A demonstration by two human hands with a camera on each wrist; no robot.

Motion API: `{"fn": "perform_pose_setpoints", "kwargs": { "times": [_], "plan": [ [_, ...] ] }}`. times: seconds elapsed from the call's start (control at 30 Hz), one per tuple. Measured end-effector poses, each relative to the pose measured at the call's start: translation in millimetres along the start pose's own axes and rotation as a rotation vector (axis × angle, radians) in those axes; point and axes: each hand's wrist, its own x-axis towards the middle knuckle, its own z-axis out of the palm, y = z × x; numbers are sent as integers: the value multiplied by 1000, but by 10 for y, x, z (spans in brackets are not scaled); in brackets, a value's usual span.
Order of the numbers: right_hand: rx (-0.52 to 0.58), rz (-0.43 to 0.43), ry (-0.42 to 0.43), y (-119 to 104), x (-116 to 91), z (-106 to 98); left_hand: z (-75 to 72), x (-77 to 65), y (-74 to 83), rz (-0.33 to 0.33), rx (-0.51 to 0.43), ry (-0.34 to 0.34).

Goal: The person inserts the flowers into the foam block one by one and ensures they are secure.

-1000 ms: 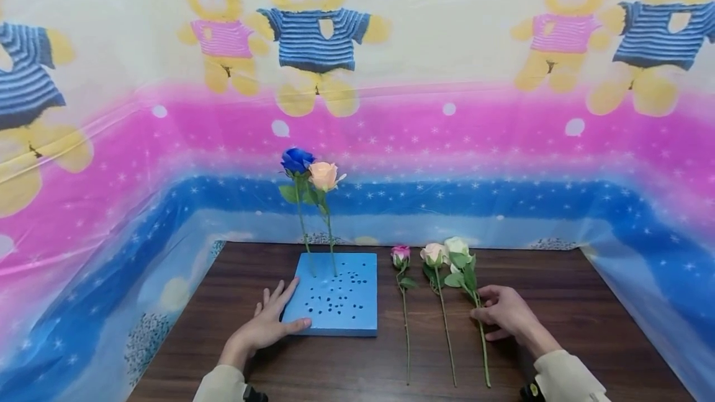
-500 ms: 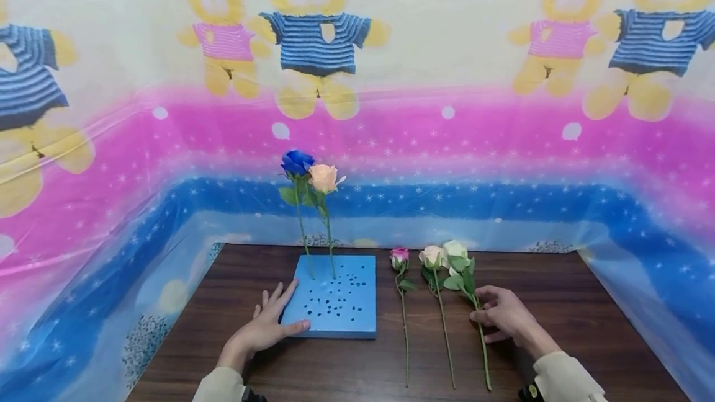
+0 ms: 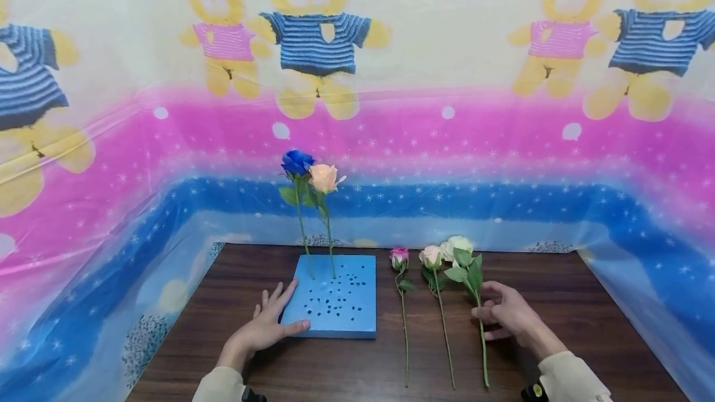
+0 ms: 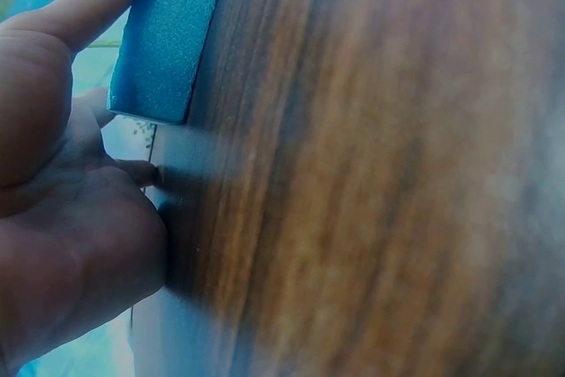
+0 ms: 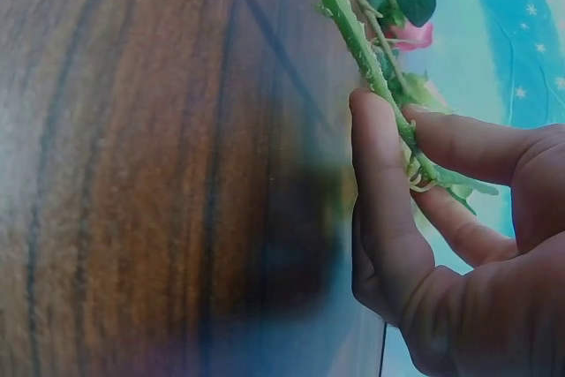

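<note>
My left hand (image 3: 265, 322) rests with spread, straight fingers against the left side of a blue foam block (image 3: 341, 321) dotted with small holes, its thumb on the near left corner. Two artificial roses stand upright in the block's far left part: a blue rose (image 3: 297, 162) and a peach rose (image 3: 323, 178). With thumb and fingers, my right hand (image 3: 505, 314) pinches the green stem (image 5: 353, 37) of a white rose (image 3: 459, 248) just below its leaves. In the left wrist view the block's edge (image 4: 172, 37) shows beside the thumb.
A pink rose (image 3: 399, 257) and a cream rose (image 3: 432, 257) lie on the dark wooden table (image 3: 558, 303), between the block and my right hand, their stems toward me. The white rose's head overlaps the cream one. Behind the table hangs a bear-print cloth (image 3: 413, 203).
The white rose's head and leaves have shifted and turned slightly in my right hand, the leaves now farther right. My left hand and the block stay in place.
</note>
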Motion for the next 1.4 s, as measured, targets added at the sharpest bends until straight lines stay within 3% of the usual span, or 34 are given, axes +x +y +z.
{"fn": "perform_pose_setpoints", "kwargs": {
  "times": [0.47,0.77,1.0,1.17,1.4],
  "plan": [
    [33,-58,1,-136,-78,-20,-1,9,2,4,12,3],
    [49,-112,22,-349,-154,-49,3,-10,18,7,4,2],
    [25,-217,4,-570,-169,-76,3,-12,9,8,3,1],
    [82,-281,-5,-659,-123,-58,11,-9,11,9,6,7],
    [85,-341,27,-776,-49,-26,-1,-6,-5,10,5,9]
  ]
}}
